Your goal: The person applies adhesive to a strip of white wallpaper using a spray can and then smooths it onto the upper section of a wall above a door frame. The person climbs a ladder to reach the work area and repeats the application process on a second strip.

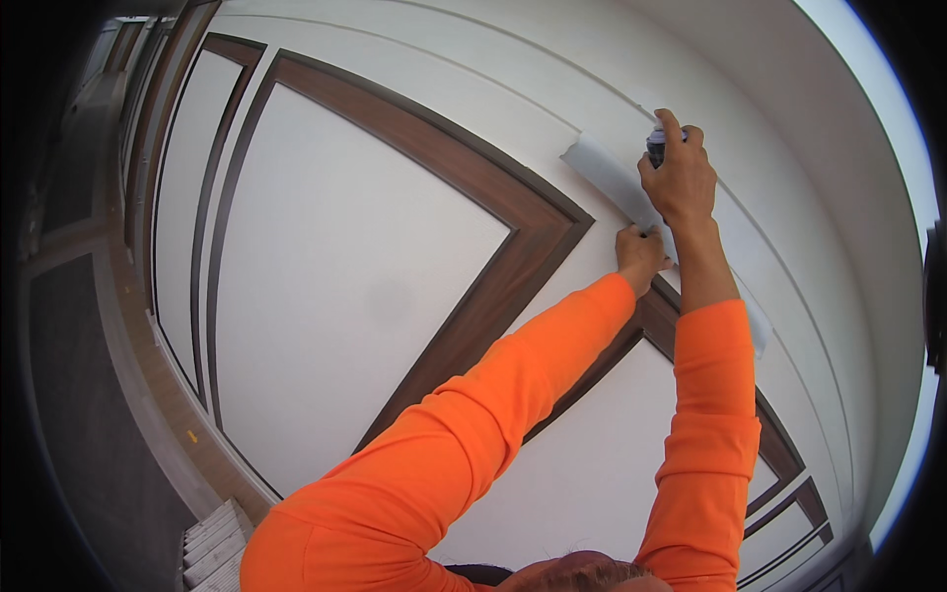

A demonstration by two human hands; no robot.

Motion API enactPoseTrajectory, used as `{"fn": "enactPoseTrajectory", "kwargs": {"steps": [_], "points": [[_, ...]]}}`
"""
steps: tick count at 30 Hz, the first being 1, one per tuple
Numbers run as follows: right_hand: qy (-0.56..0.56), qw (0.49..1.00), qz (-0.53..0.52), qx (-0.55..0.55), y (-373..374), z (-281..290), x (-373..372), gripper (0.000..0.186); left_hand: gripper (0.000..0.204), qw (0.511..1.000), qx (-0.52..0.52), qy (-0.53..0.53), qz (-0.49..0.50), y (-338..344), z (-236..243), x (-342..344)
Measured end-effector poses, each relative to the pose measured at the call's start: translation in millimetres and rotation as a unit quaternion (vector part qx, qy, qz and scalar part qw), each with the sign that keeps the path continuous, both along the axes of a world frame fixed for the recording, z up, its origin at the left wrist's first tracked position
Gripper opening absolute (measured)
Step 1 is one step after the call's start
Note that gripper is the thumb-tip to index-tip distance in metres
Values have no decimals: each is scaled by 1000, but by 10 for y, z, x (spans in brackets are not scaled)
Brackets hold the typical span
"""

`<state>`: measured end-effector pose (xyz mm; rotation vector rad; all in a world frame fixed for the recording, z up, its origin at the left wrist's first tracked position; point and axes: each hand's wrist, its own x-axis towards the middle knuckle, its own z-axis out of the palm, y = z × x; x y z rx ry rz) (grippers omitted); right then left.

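High on the white wall, my right hand (681, 178) is closed around a small dark can with a light top (655, 148), apparently a spray can. Its index finger is bent over the top of the can, and the palm hides most of the body. Just below and to the left, my left hand (641, 259) grips the lower edge of a long pale grey-blue strip (610, 176). That strip slants across the wall above the brown trim, and its far end (760, 331) reappears right of my right forearm. Both my arms are raised in orange sleeves.
Brown wooden frame mouldings (547, 227) surround white wall panels (355, 247). Thin white ledges (513, 94) run along the upper wall toward the ceiling (789, 109). Far below on the left lie a dark floor mat (99, 395) and ribbed light-coloured steps (212, 543).
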<state>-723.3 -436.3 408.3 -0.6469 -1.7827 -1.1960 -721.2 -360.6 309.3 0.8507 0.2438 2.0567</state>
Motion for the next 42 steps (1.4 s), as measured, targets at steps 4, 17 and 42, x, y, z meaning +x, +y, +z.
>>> {"fn": "enactPoseTrajectory", "kwargs": {"steps": [4,17,42], "points": [[7,1000,17,3,18,37,-2,64,20,1000,11,-1,-8,16,-4,3],[13,1000,2,19,38,53,10,66,21,1000,10,0,-10,-9,6,-5],[18,998,46,32,107,2,159,65,17,1000,15,-7,-7,-148,-8,16]]}}
